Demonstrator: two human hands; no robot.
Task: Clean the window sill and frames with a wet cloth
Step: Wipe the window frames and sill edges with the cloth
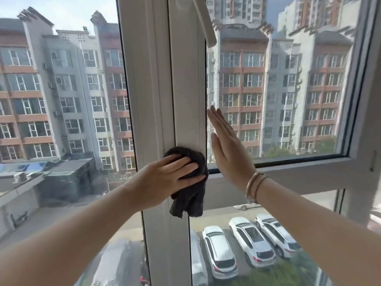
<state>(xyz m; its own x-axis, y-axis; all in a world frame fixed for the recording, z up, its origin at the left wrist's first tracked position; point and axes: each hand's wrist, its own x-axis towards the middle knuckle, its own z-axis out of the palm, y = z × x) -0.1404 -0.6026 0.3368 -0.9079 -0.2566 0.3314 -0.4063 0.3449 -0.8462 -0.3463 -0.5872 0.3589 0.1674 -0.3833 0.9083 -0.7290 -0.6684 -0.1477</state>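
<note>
While both bare forearms reach up from the bottom corners, the left hand (165, 178) presses a dark cloth (190, 182) against the white vertical frame post (185, 100), its fingers straight, lying close together and flat across the bunched upper part of the cloth. Loose folds of the cloth hang below the hand, over the post just where a horizontal frame bar (288, 174) meets it. To the right of the post, the right hand (228, 145) is raised with its palm turned toward the post, fingers straight and held together, thumb slightly apart; it holds nothing, and whether its fingertips touch the glass pane (288, 89) cannot be told. 2 thin bangles (254, 185) circle the right wrist. Higher up the post, a white window handle (207, 23) slants downward. Beyond the glass, several white cars (247, 244) are parked in a row below, and multi-storey apartment blocks (61, 89) stand across the street.
</note>
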